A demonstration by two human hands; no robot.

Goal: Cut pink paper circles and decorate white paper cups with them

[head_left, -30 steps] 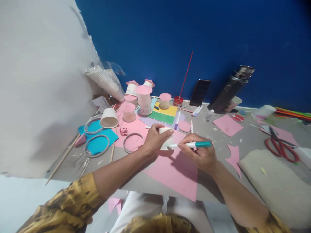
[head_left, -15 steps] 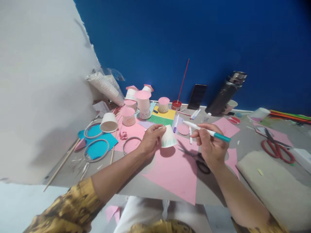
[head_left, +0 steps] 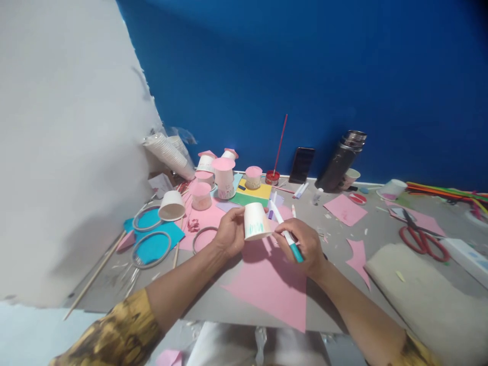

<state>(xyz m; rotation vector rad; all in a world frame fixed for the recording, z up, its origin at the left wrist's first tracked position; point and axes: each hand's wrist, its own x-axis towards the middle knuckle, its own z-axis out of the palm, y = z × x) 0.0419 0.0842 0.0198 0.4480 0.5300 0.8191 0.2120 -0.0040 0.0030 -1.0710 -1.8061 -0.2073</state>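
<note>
A small white paper cup [head_left: 254, 216], bottom up, is gripped in my left hand [head_left: 231, 233] above the table. Green pen strokes mark its side near the rim. My right hand [head_left: 303, 246] holds a white felt-tip marker [head_left: 281, 217] with a teal end, its tip pointing up and to the left. The right fingertips are at the cup's right lower rim; whether they press on it is hard to tell. Below both hands lies a large sheet of pink paper [head_left: 267, 295].
Several cups with pink paper tops [head_left: 224, 178] stand at the back. Grey rings [head_left: 151, 249] lie on blue paper at left, near a stack of cups [head_left: 170, 155]. A phone [head_left: 302, 165] and dark flask [head_left: 340, 161] lean on the wall. Red-handled scissors [head_left: 423, 239] lie right.
My right hand has come left and down to the cup, turning the marker steeper. The cup has been tilted in my left hand, showing more of its green strokes. The view has shifted slightly.
</note>
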